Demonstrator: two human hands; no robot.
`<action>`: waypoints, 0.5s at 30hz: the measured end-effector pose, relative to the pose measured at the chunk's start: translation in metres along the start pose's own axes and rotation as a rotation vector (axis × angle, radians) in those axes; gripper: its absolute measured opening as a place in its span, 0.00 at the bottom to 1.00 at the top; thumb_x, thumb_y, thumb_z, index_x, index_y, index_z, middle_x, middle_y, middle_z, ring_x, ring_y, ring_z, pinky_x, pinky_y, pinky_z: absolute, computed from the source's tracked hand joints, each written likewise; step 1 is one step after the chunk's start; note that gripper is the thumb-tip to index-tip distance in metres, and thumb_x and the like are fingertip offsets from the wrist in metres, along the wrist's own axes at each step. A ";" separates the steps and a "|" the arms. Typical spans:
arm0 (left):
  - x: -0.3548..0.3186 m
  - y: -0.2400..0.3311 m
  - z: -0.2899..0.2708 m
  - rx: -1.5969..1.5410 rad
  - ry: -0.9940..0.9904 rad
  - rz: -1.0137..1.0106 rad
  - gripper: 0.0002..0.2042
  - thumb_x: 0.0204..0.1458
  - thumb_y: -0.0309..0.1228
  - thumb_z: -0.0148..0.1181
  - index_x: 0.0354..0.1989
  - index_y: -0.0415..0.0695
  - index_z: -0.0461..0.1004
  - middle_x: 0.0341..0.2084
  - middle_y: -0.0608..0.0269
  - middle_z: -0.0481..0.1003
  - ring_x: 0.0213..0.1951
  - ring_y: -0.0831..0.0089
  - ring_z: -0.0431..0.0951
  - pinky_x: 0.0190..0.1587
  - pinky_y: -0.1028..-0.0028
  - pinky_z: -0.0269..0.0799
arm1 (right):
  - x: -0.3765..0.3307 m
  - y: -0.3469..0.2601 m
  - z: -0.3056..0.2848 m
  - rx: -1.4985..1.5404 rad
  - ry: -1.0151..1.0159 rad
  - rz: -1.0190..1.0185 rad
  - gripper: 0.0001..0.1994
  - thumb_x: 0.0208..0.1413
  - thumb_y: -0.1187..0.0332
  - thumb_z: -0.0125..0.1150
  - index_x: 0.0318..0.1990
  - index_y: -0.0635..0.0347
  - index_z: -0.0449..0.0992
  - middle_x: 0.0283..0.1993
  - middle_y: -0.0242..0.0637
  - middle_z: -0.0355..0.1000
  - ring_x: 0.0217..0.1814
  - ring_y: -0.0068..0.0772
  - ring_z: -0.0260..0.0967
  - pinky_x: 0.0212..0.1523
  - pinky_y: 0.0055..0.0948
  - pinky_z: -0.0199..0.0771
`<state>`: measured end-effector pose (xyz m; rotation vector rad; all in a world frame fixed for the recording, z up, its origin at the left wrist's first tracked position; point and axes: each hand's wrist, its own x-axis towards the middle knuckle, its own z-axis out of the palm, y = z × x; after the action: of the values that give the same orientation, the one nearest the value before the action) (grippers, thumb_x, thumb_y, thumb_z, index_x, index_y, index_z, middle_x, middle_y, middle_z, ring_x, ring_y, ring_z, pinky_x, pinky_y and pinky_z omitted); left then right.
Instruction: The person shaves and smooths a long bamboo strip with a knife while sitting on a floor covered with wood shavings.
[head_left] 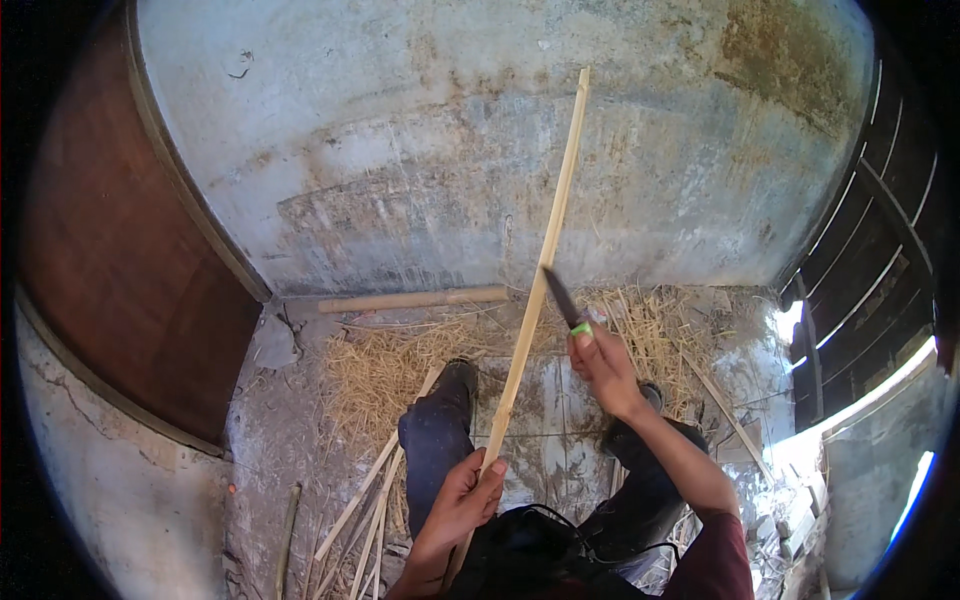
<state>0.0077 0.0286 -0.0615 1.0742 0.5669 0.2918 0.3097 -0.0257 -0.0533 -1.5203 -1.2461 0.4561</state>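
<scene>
A long pale strip of split bamboo point(541, 262) slants up from my lap toward the wall, its far end raised. My left hand point(467, 497) is closed around its lower part, between my knees. In my right hand point(604, 372) is a knife point(561, 297) with a dark blade and a bit of green at the handle. My fingers wrap the handle and hide most of it. The blade tip points up and left, at the strip's right edge about midway along; whether it touches cannot be made out.
Heaps of thin shavings point(390, 370) lie on the floor by both feet. A bamboo pole point(415, 300) rests along the stained wall point(440, 180). Several bamboo strips point(365, 510) lie beside my left leg. A brown door panel point(120, 230) stands left; dark slats point(870, 260) are at right, above rubble point(800, 520).
</scene>
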 end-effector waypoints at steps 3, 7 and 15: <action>-0.002 0.000 -0.001 0.015 0.013 -0.002 0.10 0.76 0.38 0.54 0.42 0.46 0.67 0.20 0.79 0.59 0.17 0.90 0.54 0.18 0.80 0.47 | -0.008 -0.008 0.014 -0.374 0.092 -0.143 0.06 0.70 0.67 0.61 0.43 0.58 0.72 0.27 0.44 0.72 0.28 0.52 0.76 0.30 0.43 0.72; 0.001 -0.001 -0.001 -0.021 -0.004 -0.014 0.11 0.76 0.38 0.53 0.41 0.47 0.67 0.20 0.80 0.58 0.18 0.90 0.53 0.19 0.80 0.47 | -0.009 -0.002 0.014 -0.629 0.226 -0.544 0.08 0.59 0.72 0.68 0.42 0.56 0.73 0.30 0.41 0.74 0.29 0.49 0.78 0.29 0.45 0.75; -0.004 0.002 0.003 -0.004 0.047 0.003 0.11 0.76 0.38 0.53 0.39 0.48 0.66 0.20 0.81 0.56 0.18 0.90 0.53 0.19 0.80 0.46 | -0.005 -0.007 0.009 -0.883 0.122 -0.588 0.09 0.51 0.72 0.66 0.39 0.55 0.73 0.30 0.38 0.72 0.28 0.44 0.77 0.27 0.41 0.75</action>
<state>0.0062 0.0258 -0.0577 1.0667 0.6065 0.3207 0.2977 -0.0265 -0.0519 -1.7146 -1.8238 -0.6495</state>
